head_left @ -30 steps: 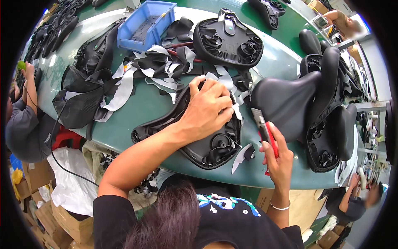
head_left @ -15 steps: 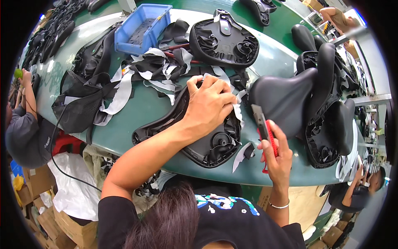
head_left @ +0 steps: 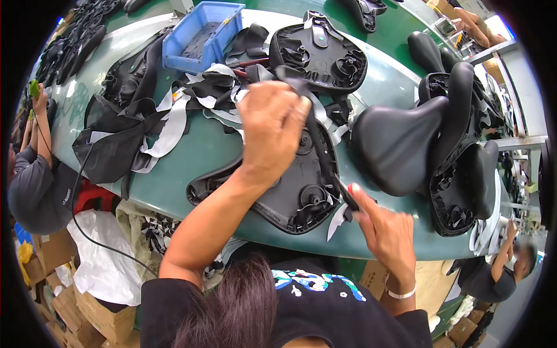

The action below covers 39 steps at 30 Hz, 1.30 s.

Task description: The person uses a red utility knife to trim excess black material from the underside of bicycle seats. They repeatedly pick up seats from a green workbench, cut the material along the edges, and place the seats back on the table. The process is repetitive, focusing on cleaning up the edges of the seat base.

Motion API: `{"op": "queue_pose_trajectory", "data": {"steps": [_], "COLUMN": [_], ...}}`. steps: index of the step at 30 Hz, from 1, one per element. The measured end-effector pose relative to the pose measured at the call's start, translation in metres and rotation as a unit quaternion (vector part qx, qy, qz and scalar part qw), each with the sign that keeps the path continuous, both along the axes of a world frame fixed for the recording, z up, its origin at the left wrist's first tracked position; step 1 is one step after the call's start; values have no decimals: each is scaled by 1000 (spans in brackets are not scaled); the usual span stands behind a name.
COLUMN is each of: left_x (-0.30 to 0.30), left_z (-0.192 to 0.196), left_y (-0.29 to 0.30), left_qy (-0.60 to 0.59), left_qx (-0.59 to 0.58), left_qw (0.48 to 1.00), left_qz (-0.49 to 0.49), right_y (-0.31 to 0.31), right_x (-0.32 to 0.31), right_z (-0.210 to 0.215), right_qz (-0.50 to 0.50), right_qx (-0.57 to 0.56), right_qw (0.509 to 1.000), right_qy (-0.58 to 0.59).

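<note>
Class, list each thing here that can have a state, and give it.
Left hand: closed on a dark strip, blurred
Right hand: closed round the cutter
Strip: drawn up by the hand
Cutter: at the near saddle's rim, partly hidden
Near saddle: underside up
Far saddle: underside up
Smooth saddle: seat side up
Blue bin: open-topped
White bag: crumpled

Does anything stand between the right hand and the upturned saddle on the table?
Nothing visible blocks it: the cutter in the right hand points at the edge of the upturned saddle. A pale-and-dark scrap lies beside that edge, below the cutter, seemingly no obstacle.
</note>
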<state>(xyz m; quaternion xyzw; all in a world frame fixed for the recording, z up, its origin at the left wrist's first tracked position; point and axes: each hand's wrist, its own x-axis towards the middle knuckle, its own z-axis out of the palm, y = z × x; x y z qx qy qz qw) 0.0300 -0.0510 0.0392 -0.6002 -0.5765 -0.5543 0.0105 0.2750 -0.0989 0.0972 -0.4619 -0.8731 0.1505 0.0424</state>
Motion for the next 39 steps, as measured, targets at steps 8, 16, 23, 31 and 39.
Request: {"op": "queue_pose_trajectory", "data": {"steps": [8,16,23,31,39], "left_x": [-16,-86,-61,12,-39], "left_z": [26,55,56,66,29], "left_y": [-62,-93,-42,-10,-47], "left_qy": [-584,-587,282,-452,-35], "left_qx": [-176,44,-343,-173,-212], "left_qw": [789,765,864,829,976], "left_qz": [-76,-262,-238,-279,30], "right_y": [114,61,26,-16,-54], "right_x": [-11,-18,-7,23,15], "right_z": [11,34,36,8,-21], "right_qz": [196,234,127,19,-289], "right_qx": [60,149,79,-14,-230], "right_qw": [979,941,975,996,860], "right_qy": [9,-192,-164,-85,353]}}
